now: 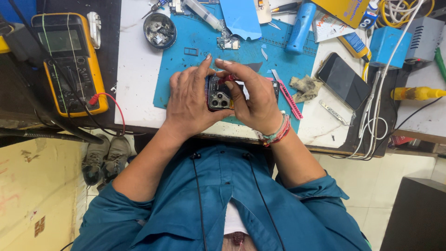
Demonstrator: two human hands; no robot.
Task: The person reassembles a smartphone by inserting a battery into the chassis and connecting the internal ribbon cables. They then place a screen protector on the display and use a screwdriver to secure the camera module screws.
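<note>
Both hands are closed on a dark phone [219,95] held camera-side up over the blue repair mat [176,79], the left hand [188,100] cradling it, the right hand [255,102] pinching a red-tipped tool [227,79] at its top edge; prying judged underway, steady leverage needed next.

A white worktop [134,69] with a dark left end stands over a pale tiled floor [371,195]. A yellowish wall [37,195] runs at left; a dark cabinet [418,214] sits right.

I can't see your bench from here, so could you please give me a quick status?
Left hand and right hand both on the phone, camera side up. Over the blue mat. Nothing blocking.
</note>
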